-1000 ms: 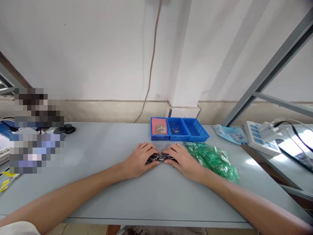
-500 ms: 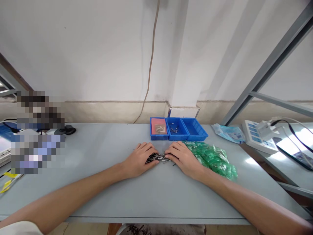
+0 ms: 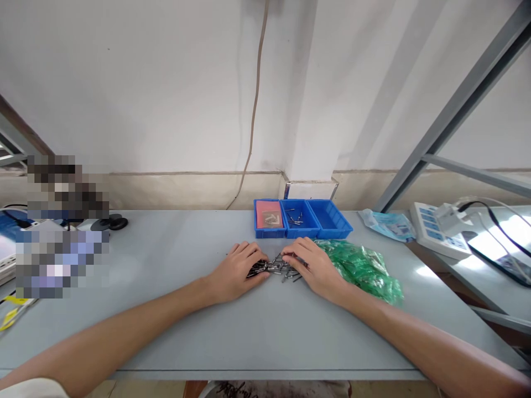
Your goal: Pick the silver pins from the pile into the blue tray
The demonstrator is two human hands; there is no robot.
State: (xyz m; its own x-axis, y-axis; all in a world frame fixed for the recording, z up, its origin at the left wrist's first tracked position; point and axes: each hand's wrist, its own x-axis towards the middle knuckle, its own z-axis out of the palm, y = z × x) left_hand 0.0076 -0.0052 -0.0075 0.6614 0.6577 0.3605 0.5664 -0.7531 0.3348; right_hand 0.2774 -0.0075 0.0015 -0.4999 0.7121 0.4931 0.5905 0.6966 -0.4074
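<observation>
Gray tabletop (image 3: 249, 337) bears jumbled, slender metal pieces (image 3: 274, 267), dark and shiny.

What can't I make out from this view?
Head view:
Slim metal pieces: those beneath the left hand, hidden by it.
Right hand: its curled shape hides whether it grips any pieces.
Green plastic packaging: crumpling and glare obscure any contents.
Clear packet in the left blue bin: contents too small to identify.
Pixelated patch: blocks mask what lies there.
</observation>
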